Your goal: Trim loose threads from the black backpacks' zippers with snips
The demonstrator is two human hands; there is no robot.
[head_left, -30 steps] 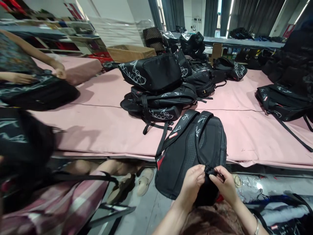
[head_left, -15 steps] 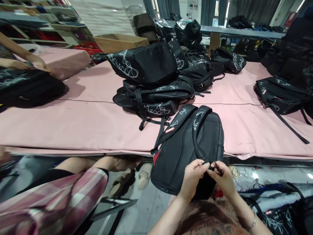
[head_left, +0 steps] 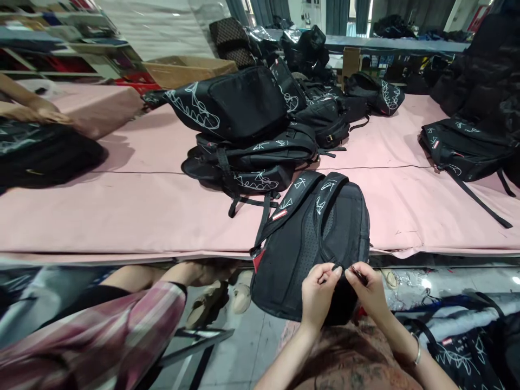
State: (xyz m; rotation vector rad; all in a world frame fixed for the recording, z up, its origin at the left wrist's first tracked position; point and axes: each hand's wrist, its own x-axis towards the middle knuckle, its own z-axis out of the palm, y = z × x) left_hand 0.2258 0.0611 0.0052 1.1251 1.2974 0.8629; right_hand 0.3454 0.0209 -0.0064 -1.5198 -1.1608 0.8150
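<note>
Black backpack [head_left: 286, 265], two straps [head_left: 324, 208], left hand [head_left: 318, 292] pinching; right hand [head_left: 371, 292], dark item [head_left: 359, 275].

Your single view, worn on the head — looking forward and down, over your own forearms and the near edge of the pink-covered table [head_left: 134, 216], close above your lap, reaching across the room to the curtains [head_left: 276, 16], no second view sharing the scene.
</note>
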